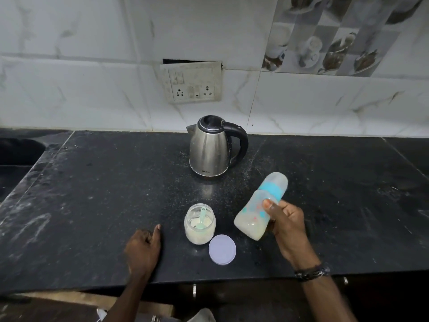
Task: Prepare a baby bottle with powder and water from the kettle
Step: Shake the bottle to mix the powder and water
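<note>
Kitchen backdrop behind a dark stone desk

The black speckled desk (92, 194) is dusted with pale smears and runs to a wall of white marbled tiles (69, 89). A grimy switch and socket panel (191, 82) hangs slightly askew on that wall, with a dark gap above it. At upper right, decorative tiles (336, 43) show cups and saucers.

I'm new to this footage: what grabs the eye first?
The right hand grips a tilted, capped baby bottle holding milky liquid, right of centre. Behind it a steel kettle stands by the wall; nearer, an open powder jar with a scoop inside sits beside its lid.
</note>
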Motion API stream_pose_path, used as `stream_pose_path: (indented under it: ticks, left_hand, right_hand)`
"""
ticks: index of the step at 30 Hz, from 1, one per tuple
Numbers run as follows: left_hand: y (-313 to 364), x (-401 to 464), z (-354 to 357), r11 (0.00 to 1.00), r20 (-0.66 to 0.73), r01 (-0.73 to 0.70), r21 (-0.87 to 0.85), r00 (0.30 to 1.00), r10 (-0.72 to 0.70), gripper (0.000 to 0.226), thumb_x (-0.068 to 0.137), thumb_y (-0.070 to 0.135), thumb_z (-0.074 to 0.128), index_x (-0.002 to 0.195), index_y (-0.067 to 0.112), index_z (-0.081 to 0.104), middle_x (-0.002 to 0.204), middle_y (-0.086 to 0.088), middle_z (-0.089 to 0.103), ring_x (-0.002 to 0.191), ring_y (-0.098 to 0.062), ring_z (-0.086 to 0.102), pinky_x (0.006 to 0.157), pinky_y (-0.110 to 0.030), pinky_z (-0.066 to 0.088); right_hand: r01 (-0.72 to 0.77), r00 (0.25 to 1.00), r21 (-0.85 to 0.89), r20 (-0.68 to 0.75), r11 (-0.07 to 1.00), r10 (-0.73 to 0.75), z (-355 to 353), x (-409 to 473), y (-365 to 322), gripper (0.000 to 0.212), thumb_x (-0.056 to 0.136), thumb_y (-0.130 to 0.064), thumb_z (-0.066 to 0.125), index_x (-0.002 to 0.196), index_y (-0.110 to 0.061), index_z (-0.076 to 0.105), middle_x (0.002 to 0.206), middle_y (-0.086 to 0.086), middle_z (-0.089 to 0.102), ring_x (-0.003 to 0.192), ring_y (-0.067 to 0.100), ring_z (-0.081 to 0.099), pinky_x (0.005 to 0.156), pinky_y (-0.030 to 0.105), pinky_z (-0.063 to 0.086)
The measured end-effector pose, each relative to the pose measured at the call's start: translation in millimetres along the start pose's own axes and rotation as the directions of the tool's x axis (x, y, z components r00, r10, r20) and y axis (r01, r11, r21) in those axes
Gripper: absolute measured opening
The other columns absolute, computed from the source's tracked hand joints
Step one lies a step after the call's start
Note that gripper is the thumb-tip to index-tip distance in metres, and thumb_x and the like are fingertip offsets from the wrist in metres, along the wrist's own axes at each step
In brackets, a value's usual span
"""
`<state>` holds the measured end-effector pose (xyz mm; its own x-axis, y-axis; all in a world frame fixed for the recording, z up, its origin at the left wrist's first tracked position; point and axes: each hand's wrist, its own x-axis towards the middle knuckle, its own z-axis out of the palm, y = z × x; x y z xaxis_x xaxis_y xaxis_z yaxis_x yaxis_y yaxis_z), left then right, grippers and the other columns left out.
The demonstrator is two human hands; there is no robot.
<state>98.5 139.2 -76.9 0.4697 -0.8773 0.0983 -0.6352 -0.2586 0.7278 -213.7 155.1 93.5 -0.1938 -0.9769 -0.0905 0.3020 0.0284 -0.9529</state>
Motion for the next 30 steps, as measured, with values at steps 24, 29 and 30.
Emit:
stream_pose_path:
  ticks: [24,29,30]
  left_hand:
    - [0,0,1,0.999,-0.001,0.027,-0.021,1.000,-0.027,0.054,0.094,0.034,0.072,0.050,0.010,0.050,0.054,-0.003,0.054,0.051,-0.020,0.053,0.055,-0.034,0.042]
    - [-3,0,3,1.000,-0.002,0.025,-0.010,1.000,-0.025,0.054,0.094,0.034,0.071,0.050,0.011,0.049,0.055,-0.002,0.054,0.051,-0.019,0.053,0.056,-0.032,0.039]
    - [-2,1,2,1.000,0.001,0.020,-0.003,1.000,-0.020,0.054,0.094,0.034,0.072,0.050,0.011,0.049,0.055,-0.002,0.054,0.051,-0.019,0.053,0.056,-0.032,0.039]
  right_hand:
    - [0.025,0.997,0.125,-0.071,0.992,-0.016,-2,5,-5,0.064,0.046,-0.059,0.088,0.087,-0.011,0.076,0.079,0.005,0.073,0.061,0.010,0.066,0.052,0.024,0.056]
    - [-0.021,1.000,-0.062,-0.002,0.998,0.021,-5,2,0,0.072,0.046,-0.063,0.087,0.091,-0.007,0.074,0.083,0.013,0.075,0.063,0.017,0.067,0.049,0.025,0.052]
    - [-0.007,1.000,-0.048,0.013,0.999,0.007,-5,1,-2,0.063,0.052,-0.058,0.086,0.089,-0.008,0.075,0.082,0.011,0.076,0.065,0.017,0.068,0.051,0.026,0.054]
